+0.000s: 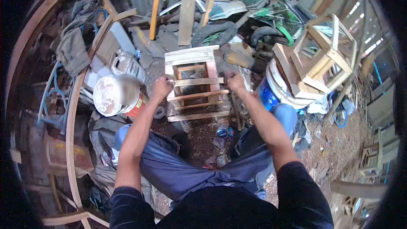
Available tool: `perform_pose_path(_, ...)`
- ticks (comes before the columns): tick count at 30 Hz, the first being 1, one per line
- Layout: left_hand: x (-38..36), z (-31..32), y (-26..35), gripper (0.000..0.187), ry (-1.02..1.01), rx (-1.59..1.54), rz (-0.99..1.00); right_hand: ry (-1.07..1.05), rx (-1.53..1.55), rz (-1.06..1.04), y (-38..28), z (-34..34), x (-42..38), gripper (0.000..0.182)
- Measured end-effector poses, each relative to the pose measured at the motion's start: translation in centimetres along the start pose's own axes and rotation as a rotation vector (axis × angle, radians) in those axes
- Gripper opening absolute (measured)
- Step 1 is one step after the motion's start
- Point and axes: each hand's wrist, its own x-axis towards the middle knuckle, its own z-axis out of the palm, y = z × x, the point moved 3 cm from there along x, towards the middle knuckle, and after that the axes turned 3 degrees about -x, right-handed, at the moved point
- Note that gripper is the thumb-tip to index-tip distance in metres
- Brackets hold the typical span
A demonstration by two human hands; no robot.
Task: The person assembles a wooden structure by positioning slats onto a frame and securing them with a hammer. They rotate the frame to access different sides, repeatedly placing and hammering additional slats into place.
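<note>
A small wooden frame (191, 55) stands on the dirt floor between my knees, with light slats across it and an open middle. Across its opening lies a pale wooden slat (199, 82). My left hand (162, 87) is closed at the slat's left end, fingers pinched together. At the opposite end, my right hand (235, 81) is closed too, its fingertips against the slat's tip. A second, browner crosspiece (197, 96) runs just below, nearer to me. The inside of the frame is partly hidden by these slats.
Left stand a paint-stained bucket (107, 96) and a whitish jerrycan (127, 65). On the right, a wooden stool-like frame (326, 55) rests on boards over a white and blue bucket (268, 91). An upright plank (187, 10) and a tyre (214, 34) are beyond the frame.
</note>
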Motion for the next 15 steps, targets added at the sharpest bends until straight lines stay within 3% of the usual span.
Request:
perform_pose_path(2,0.4,0.2,3.6,0.017,-0.11,-0.126,0.004,0.133,0.081,-0.014,3.1,-0.9,-1.4,0.024)
perform_pose_path(4,0.1,1.8,6.8,0.018,-0.131,-0.302,0.233,0.197,0.221,0.074,6.6,-2.0,-2.8,0.024)
perform_pose_path(5,-0.8,3.6,7.4,0.021,-0.207,-0.326,0.257,0.216,0.215,0.086,7.9,-3.2,-3.8,0.024)
perform_pose_path(7,-3.7,6.2,10.5,0.024,-0.306,-0.33,0.311,0.209,-0.137,0.196,9.6,-6.2,-5.8,0.024)
perform_pose_path(8,-4.6,10.3,9.9,0.019,-0.425,-0.529,0.457,0.198,-0.247,0.24,11.4,-6.6,-6.0,0.022)
perform_pose_path(9,-5.7,14.4,9.3,0.023,-0.548,-0.316,0.476,0.183,-0.357,0.279,14.2,-6.6,-5.6,0.022)
perform_pose_path(11,-8.5,20.4,9.1,0.025,-0.728,-0.17,0.489,0.088,-0.2,0.082,22.8,-4.3,-4.1,0.028)
perform_pose_path(12,-9.8,23.6,8.7,0.028,-0.713,-0.114,0.416,0.086,-0.203,0.091,27.1,-2.6,-4.0,0.028)
perform_pose_path(13,-10.8,25.2,9.5,0.032,-0.755,-0.084,0.146,-0.009,-0.215,0.055,31.0,-0.9,-3.3,0.028)
perform_pose_path(14,-10.9,30.0,7.7,0.034,-0.851,-0.087,0.114,-0.11,-0.225,0.025,33.3,0.0,-3.0,0.028)
perform_pose_path(15,-11.9,31.9,7.2,0.036,-0.717,-0.201,0.078,-0.146,-0.251,0.032,29.7,-1.0,-4.7,0.027)
